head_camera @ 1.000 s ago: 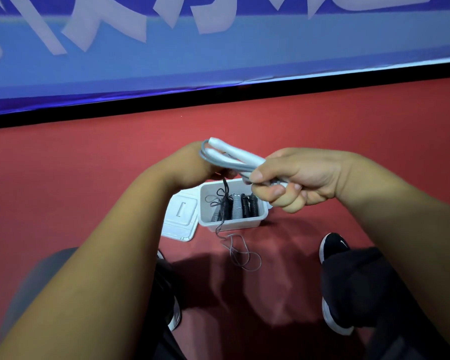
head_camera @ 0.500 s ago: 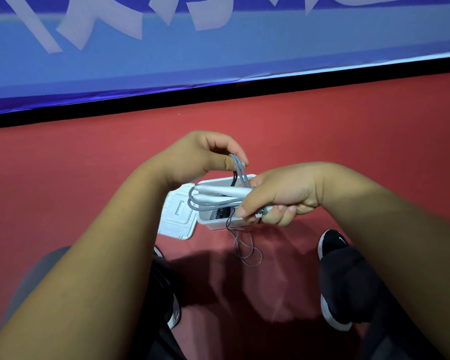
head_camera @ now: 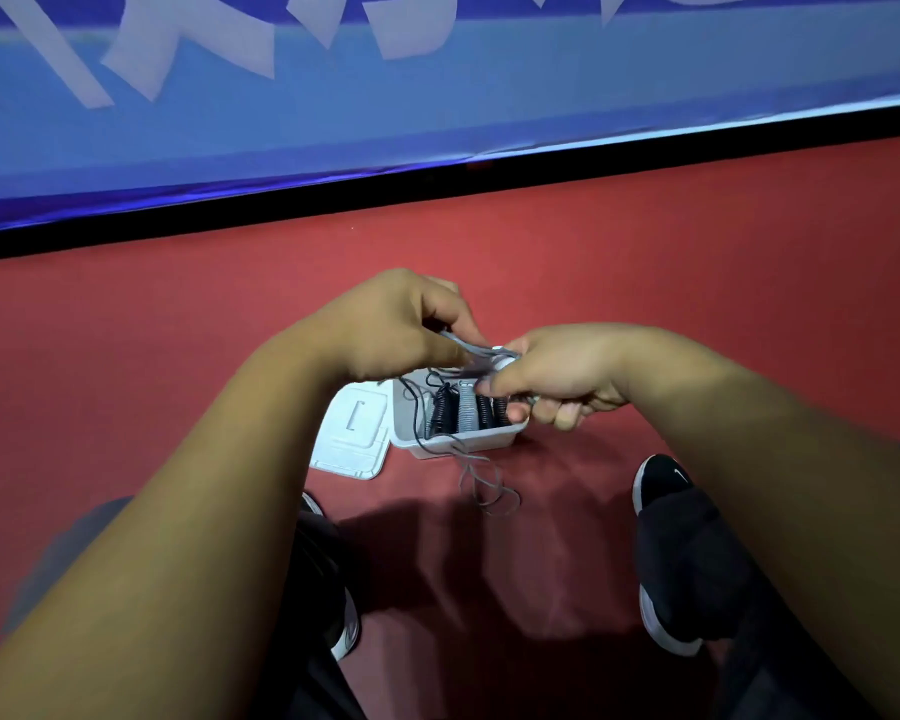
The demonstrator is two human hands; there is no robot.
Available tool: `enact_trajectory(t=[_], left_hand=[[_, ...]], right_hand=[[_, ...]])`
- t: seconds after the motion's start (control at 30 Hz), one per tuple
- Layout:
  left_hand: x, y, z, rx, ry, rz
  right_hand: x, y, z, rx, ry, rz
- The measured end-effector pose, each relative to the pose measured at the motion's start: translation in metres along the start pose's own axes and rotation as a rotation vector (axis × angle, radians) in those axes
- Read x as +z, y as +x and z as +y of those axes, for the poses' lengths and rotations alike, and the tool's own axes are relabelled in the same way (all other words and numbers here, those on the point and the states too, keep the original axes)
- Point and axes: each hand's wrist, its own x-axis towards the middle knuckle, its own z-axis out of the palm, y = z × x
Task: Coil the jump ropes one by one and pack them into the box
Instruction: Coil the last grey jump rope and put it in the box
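The left grip [head_camera: 401, 324], at the centre of the frame, is pressed together: thumb and curled fingers pinch the grey strands of one rope [head_camera: 466, 349]. Just to its right, the right grip [head_camera: 557, 379] is curled round the same rope. A pale handle end [head_camera: 504, 356] shows at its thumb side, and its lower fingers are folded under. The two grips are close together, with the short stretch of rope spanning the gap between them. How many turns the right grip encloses cannot be told.

The rope is held in the air just above one white box [head_camera: 463, 445], which stands open on the red floor [head_camera: 671, 283]. A loose grey tail [head_camera: 484, 483] hangs past the box's front wall and lies in loops on the floor below it.

Four coils stand side by side in the box: three black [head_camera: 442, 414] and one grey [head_camera: 466, 414], the grey one second from the left. One white lid [head_camera: 352, 433] lies flat, touching the left side of the box.

Two black shoes show, one at the lower right [head_camera: 663, 485] and one at the lower centre [head_camera: 346, 634]. A blue banner [head_camera: 437, 106] fills the top of the frame.
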Motion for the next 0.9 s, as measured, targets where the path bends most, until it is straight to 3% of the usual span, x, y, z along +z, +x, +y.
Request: enact_trajectory(t=[0.13, 0.33, 0.43, 0.53, 0.7, 0.9], left_hand=[[-0.001, 0.002, -0.012, -0.097, 0.112, -0.004], [0.006, 0.008, -0.022, -0.286, 0.205, 0.015], [0.012, 0.009, -0.02, -0.344, 0.099, 0.037], [0.016, 0.01, -0.013, -0.345, -0.095, 0.072], [0.014, 0.01, -0.006, -0.178, -0.502, 0.147], [0.003, 0.007, -0.007, -0.089, -0.576, 0.058]], right_hand=[[-0.006, 0.012, 0.003, -0.064, 0.042, 0.207], [-0.002, 0.005, -0.009, -0.198, 0.345, 0.167], [0.001, -0.005, -0.019, -0.27, 0.445, 0.105], [-0.001, -0.004, -0.023, -0.274, 0.596, 0.182], [-0.009, 0.002, -0.021, -0.284, 0.741, 0.23], [-0.019, 0.0, -0.021, -0.309, 0.707, 0.225]])
